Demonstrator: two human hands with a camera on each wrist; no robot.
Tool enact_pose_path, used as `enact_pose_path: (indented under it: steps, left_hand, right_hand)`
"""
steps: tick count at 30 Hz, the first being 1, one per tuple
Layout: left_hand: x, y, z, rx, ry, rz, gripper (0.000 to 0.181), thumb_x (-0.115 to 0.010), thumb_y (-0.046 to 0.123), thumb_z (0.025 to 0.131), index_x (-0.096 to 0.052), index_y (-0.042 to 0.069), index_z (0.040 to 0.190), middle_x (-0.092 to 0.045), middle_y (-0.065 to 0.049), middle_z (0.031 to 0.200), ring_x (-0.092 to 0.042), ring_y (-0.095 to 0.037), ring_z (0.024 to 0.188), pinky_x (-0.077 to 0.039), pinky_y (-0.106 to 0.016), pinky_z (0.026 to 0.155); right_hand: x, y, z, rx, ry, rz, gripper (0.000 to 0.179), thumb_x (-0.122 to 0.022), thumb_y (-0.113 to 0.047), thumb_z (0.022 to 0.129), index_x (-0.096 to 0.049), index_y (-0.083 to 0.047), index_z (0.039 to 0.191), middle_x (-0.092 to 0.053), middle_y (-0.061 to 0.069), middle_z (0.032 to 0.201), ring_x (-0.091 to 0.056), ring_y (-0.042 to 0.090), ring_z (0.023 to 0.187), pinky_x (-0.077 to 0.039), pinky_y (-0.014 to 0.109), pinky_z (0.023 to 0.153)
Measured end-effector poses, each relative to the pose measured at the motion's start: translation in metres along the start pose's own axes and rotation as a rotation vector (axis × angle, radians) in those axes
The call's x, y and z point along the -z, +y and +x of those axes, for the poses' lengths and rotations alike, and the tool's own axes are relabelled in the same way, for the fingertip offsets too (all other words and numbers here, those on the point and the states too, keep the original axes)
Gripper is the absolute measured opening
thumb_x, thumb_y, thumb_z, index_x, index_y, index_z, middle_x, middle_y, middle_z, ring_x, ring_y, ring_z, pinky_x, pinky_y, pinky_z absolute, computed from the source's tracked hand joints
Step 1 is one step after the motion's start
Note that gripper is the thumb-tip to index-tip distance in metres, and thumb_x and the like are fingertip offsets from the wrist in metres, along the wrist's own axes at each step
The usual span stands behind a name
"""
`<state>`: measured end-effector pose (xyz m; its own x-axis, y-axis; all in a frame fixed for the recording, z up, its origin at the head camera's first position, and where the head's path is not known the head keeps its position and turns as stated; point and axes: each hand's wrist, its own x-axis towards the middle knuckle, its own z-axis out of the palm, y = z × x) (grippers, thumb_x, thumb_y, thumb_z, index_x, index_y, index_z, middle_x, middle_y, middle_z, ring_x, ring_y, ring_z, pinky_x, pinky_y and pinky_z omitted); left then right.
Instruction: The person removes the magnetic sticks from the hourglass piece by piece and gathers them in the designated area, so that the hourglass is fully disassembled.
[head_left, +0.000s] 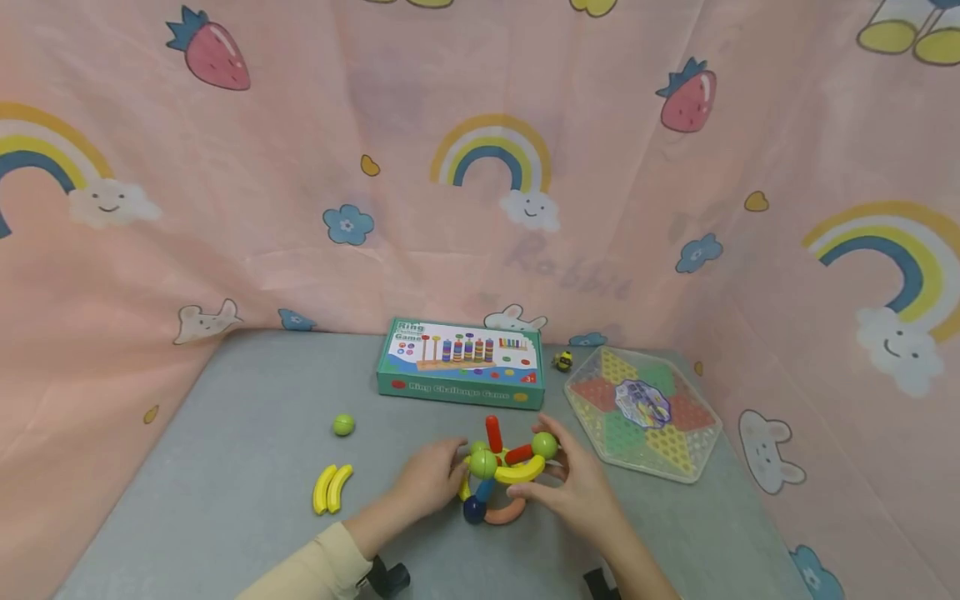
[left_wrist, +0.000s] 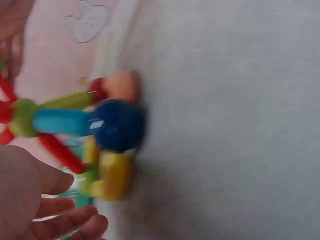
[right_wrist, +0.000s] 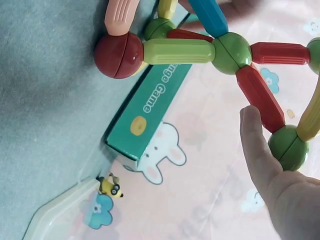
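Note:
A magnetic stick-and-ball model [head_left: 504, 468] stands on the table between both hands. It joins red, blue, yellow and light green sticks with green balls, a dark blue ball [left_wrist: 118, 125] and a dark red ball [right_wrist: 118, 55]. My right hand [head_left: 581, 483] holds its right side at a green ball [right_wrist: 289, 147], thumb below and index finger over the top. On the left side, my left hand [head_left: 429, 479] is close to the model, fingers loosely bent. The left wrist view shows its fingers [left_wrist: 65, 220] spread, gripping nothing.
A loose green ball [head_left: 343, 425] and two yellow curved sticks [head_left: 332, 489] lie to the left. Behind the model sits a green Ring Challenge Game box [head_left: 461, 392]. A small yellow-and-black figure [head_left: 562, 361] and a hexagonal game board [head_left: 622, 450] are at the right.

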<state>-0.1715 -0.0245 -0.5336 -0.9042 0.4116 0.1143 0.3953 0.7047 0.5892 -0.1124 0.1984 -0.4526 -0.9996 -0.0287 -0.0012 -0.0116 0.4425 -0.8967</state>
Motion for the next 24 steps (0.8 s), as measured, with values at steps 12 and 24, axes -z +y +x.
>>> enact_pose_path:
  steps: [12, 24]
  left_hand:
    - [0.078, 0.033, -0.004, -0.542, -0.028, -0.171, 0.074, -0.065, 0.001, 0.077, -0.047, 0.019, 0.146, -0.048, 0.003, 0.144, -0.057, -0.009, 0.086, -0.049, -0.017, 0.064]
    - [0.072, 0.043, -0.006, -0.565, -0.090, -0.179, 0.056, -0.079, 0.020, 0.086, -0.051, 0.019, 0.134, -0.057, 0.003, 0.123, -0.057, -0.006, 0.093, -0.053, -0.020, 0.083]
  right_hand:
    - [-0.003, -0.006, -0.004, -0.086, 0.054, 0.017, 0.093, -0.095, -0.027, 0.066, -0.047, -0.014, 0.146, -0.051, 0.015, 0.148, -0.057, 0.039, 0.128, -0.058, 0.042, 0.090]
    - [-0.002, -0.005, -0.006, -0.062, 0.036, 0.042, 0.096, -0.094, -0.026, 0.068, -0.045, -0.013, 0.150, -0.049, 0.015, 0.151, -0.058, 0.036, 0.128, -0.058, 0.039, 0.090]
